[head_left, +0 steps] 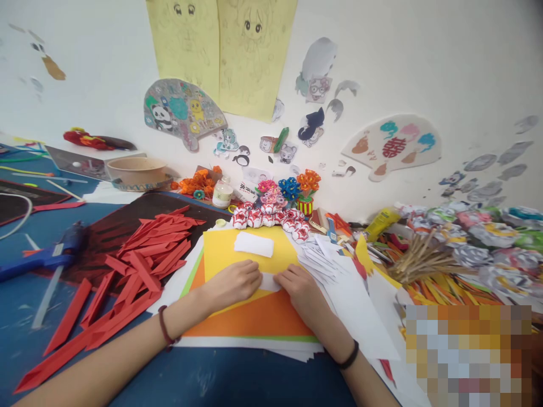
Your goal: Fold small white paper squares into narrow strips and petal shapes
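Note:
A small white paper piece lies over the yellow sheet, between my two hands. My left hand has its fingers closed on the piece's left end. My right hand pinches its right end. Just beyond them a white paper stack rests on the yellow sheet. Beneath the yellow sheet are an orange sheet and white and green ones.
Folded red strips and a blue glue gun lie to the left. White strips are at the right, with sticks and paper flowers farther right. Red-and-white flowers and a glue bottle stand behind.

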A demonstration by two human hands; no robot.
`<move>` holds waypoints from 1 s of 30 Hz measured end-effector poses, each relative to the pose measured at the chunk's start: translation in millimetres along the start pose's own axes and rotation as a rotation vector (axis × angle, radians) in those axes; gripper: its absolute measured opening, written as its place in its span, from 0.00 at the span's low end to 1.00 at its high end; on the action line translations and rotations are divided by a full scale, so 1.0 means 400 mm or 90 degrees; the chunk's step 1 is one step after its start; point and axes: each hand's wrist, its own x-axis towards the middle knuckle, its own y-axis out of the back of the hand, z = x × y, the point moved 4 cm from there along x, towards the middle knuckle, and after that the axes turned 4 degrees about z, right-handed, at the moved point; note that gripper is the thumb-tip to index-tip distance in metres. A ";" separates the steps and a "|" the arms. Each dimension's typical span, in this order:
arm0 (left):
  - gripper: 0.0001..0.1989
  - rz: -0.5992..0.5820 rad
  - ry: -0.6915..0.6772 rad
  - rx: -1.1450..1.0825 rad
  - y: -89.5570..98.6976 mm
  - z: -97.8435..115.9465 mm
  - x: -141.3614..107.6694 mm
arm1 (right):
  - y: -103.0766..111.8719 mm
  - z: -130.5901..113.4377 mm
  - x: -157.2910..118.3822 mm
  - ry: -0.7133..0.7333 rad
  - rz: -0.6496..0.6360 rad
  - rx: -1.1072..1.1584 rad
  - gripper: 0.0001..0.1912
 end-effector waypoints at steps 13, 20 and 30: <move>0.10 -0.002 0.044 -0.020 -0.001 -0.005 -0.001 | -0.002 0.001 0.007 0.027 -0.012 -0.014 0.12; 0.07 -0.024 0.050 -0.050 0.025 -0.011 -0.003 | 0.017 0.011 -0.017 0.006 -0.020 -0.013 0.17; 0.10 0.003 0.224 -0.178 0.038 -0.066 0.006 | 0.021 0.018 -0.030 -0.066 0.065 -0.004 0.20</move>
